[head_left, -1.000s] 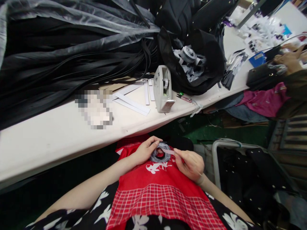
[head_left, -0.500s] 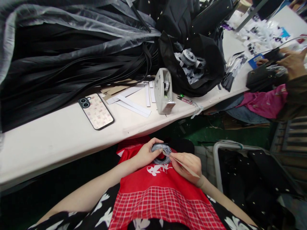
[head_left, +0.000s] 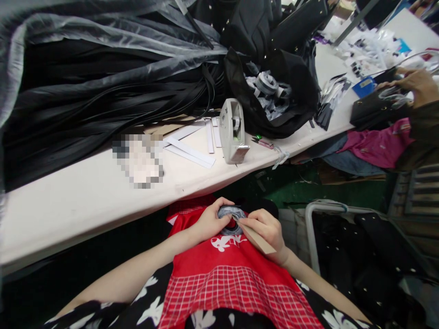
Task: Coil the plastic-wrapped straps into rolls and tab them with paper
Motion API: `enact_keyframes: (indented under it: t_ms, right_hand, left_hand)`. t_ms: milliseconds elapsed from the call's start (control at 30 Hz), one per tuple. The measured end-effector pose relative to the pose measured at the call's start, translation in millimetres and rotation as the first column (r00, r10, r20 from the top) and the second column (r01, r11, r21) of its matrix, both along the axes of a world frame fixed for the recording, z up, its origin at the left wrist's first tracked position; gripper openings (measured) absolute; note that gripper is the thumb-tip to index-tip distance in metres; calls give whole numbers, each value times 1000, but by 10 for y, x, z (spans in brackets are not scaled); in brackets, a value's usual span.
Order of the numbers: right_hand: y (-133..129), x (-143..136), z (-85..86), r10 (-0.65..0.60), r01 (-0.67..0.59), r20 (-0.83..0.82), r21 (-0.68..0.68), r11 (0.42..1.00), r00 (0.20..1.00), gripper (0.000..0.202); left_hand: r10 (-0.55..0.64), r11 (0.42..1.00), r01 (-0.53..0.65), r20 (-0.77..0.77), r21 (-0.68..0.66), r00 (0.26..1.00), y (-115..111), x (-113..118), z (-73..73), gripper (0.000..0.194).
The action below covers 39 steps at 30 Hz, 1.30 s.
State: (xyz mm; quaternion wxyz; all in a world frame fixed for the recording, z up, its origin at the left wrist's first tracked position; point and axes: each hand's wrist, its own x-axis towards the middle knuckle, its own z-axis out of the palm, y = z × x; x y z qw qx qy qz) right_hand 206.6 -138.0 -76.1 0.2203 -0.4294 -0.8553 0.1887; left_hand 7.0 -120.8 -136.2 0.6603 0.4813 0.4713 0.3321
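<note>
Over the red apron in my lap, my left hand [head_left: 210, 221] grips the left side of a grey coiled strip [head_left: 233, 210]. Its fingers curl behind the coil and its thumb presses on the front near the hole. At the coil's right side, my right hand [head_left: 269, 228] is closed with thumb and fingertips pinching a flat tan cardboard strip [head_left: 259, 241]. The strip slants down to the right from the fingertips. Whether its upper end touches the coil is hidden by my fingers.
On the white table [head_left: 85, 196] stand a tape dispenser [head_left: 226, 132], white paper strips [head_left: 192, 153], small snips [head_left: 264, 143] and a black bag [head_left: 302, 91] of grey coils. A pixelated phone [head_left: 140, 160] lies left. A co-worker's hand [head_left: 420, 84] is at right, above a metal-framed cart [head_left: 310, 228].
My right hand has shifted slightly left, closer to the coil. The cardboard strip has turned so more of its flat face shows. My left hand still grips the coil.
</note>
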Motion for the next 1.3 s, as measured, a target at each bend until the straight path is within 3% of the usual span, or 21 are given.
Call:
enact_keyframes:
  t_ms: [267, 567, 900, 1133, 1233, 1300]
  right_hand:
    - [11, -53, -54, 12, -16, 58, 58, 998, 998, 15]
    - [97, -69, -141, 71, -79, 165, 44, 996, 984, 18]
    - [-52, -59, -5, 99, -103, 177, 16, 995, 979, 17]
    - [77, -133, -141, 56, -63, 189, 28, 998, 980, 17]
    - [144, -151, -109, 68, -64, 154, -26, 998, 986, 14]
    - [193, -105, -63, 77, -71, 31, -160, 985, 997, 12]
  left_hand:
    - [-51, 991, 61, -88, 116, 995, -24, -18, 20, 37]
    - [-97, 987, 97, -1, 126, 995, -20, -48, 70, 38]
    - [-105, 985, 109, -37, 136, 994, -43, -58, 84, 41]
    - [-124, 970, 133, -55, 202, 991, -55, -43, 46, 40]
    - [-126, 974, 136, -68, 179, 990, -58, -54, 28, 39]
    - [-123, 979, 132, -67, 156, 990, -59, -67, 24, 40]
